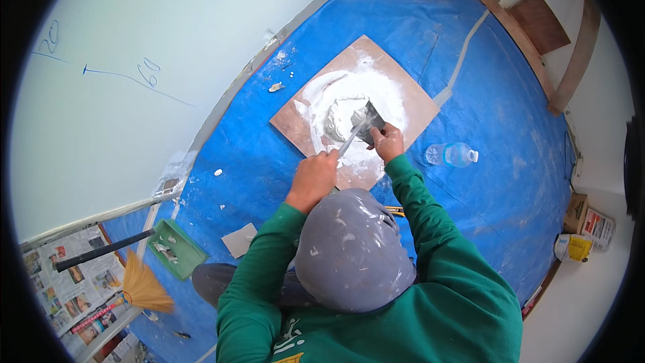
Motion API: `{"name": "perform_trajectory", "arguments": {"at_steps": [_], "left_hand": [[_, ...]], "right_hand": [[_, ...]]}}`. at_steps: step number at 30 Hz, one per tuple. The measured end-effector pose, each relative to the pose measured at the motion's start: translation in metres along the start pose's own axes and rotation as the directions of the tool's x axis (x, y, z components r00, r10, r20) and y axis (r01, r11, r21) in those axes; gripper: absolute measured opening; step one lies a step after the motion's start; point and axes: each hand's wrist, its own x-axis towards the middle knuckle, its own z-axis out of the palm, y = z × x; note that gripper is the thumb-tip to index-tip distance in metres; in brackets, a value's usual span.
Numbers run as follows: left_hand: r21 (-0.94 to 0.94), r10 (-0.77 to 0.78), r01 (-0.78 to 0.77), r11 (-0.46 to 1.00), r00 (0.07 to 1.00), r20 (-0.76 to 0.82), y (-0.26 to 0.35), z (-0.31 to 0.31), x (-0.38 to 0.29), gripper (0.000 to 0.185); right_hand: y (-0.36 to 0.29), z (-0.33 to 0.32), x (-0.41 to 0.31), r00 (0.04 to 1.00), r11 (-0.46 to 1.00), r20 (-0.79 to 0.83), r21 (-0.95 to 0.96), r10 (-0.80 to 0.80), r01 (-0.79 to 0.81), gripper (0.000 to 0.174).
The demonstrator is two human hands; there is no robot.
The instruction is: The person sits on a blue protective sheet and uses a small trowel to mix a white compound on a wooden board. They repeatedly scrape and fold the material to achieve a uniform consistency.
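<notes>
My left hand (316,174) grips a slim, pale spatula-like tool (348,144), which slants up toward the right hand and is too blurred to name surely. In my right hand (387,141) is a dark flat scraper blade (372,121). A lump of white putty or plaster (359,116) sits against the blade where the two tools meet. Beneath both hands lies a square brown board (407,92), turned cornerwise. White paste (388,96) is smeared over its middle in a rough ring around a thicker mound (336,120).
Blue sheeting (484,181) covers the floor. A plastic bottle (453,155) lies right of the board. A green dustpan (184,252), a straw broom (143,285) and newspaper (70,272) are lower left. Wood strips (519,40) line the upper right wall. A paint-spotted grey head covering (352,252) blocks the lower middle.
</notes>
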Motion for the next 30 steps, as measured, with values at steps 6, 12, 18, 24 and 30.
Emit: {"name": "perform_trajectory", "arguments": {"at_steps": [6,12,18,24,30], "left_hand": [[0.108,-0.023,0.028,0.994,0.999,-0.042,-0.008,0.033,0.044,0.013],[-0.001,-0.078,0.079,0.997,0.987,-0.141,-0.024,0.013,0.016,0.022],[-0.101,-0.225,0.202,0.974,0.920,-0.323,-0.054,-0.023,-0.063,0.023],[-0.046,-0.433,0.454,0.890,0.809,-0.399,-0.083,-0.069,-0.165,0.025],[-0.038,-0.585,0.687,0.726,0.588,-0.559,-0.078,-0.102,-0.269,0.024]], "right_hand": [[0.022,-0.015,-0.012,0.996,0.980,0.021,-0.177,-0.084,0.086,0.025],[0.086,-0.068,-0.031,0.919,0.910,-0.113,0.226,0.378,-0.347,0.021],[0.163,-0.070,0.012,0.834,0.761,-0.014,0.419,0.551,-0.495,0.025],[0.137,-0.060,0.193,0.850,0.124,0.518,-0.853,0.094,0.506,0.043],[0.035,0.031,0.317,0.770,0.549,0.474,-0.813,0.427,0.196,0.046]]}}
